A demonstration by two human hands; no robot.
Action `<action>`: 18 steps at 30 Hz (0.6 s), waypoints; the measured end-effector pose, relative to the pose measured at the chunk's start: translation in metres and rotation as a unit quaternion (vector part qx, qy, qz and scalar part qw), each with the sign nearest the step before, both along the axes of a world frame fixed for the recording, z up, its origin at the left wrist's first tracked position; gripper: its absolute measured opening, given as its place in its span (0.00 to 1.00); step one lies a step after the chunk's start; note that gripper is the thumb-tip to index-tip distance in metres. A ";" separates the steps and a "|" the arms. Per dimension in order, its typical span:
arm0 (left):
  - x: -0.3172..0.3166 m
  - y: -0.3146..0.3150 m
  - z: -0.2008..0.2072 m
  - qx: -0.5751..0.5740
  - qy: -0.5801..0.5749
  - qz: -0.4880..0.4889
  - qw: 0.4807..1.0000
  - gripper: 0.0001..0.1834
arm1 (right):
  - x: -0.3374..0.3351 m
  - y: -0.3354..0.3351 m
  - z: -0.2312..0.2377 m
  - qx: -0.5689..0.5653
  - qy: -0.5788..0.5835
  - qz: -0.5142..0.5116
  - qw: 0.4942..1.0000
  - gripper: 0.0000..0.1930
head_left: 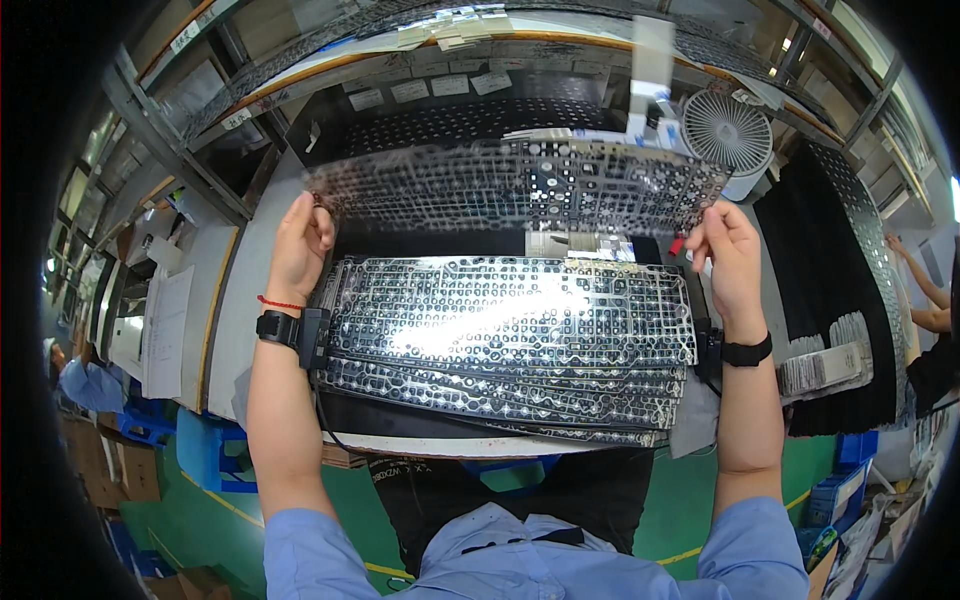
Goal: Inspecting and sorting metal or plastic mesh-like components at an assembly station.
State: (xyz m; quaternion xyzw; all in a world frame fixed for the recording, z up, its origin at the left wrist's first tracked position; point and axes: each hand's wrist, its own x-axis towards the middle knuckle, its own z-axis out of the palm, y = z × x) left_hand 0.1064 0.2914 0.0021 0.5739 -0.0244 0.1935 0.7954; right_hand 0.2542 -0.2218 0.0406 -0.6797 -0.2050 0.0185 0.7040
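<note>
A thin, see-through keyboard membrane sheet (pixel 440 188), printed with dark circles and lines, is stretched between my two hands above the bench. My left hand (pixel 300 245) pinches its left end. At the opposite end, the fingers of my right hand (pixel 727 250) are closed on the sheet's edge. The sheet is tilted up and slightly blurred by motion. Below it lies a stack of similar membrane sheets (pixel 500 315), glossy with reflected light and fanned out unevenly toward me. Each wrist wears a black band, with a small dark box next to it.
A white round fan (pixel 727 135) stands at the back right. To the right are black perforated panels (pixel 835 250) and bundled pale strips (pixel 825 370). A shelf (pixel 560 50) spans the back. Paper sheets (pixel 168 335) hang at left. Another person's arms (pixel 925 290) show at far right.
</note>
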 end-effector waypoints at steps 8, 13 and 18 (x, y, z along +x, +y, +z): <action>-0.001 -0.025 0.014 0.050 0.077 0.059 0.994 0.15 | -0.003 0.006 0.000 0.001 -0.026 -0.009 1.000 0.14; -0.003 -0.006 0.007 0.094 0.147 0.058 0.983 0.11 | -0.003 0.008 0.002 -0.008 -0.036 -0.009 0.999 0.23; 0.000 -0.021 0.013 0.111 0.176 0.054 0.977 0.08 | -0.001 0.005 0.000 0.001 -0.033 0.001 0.999 0.24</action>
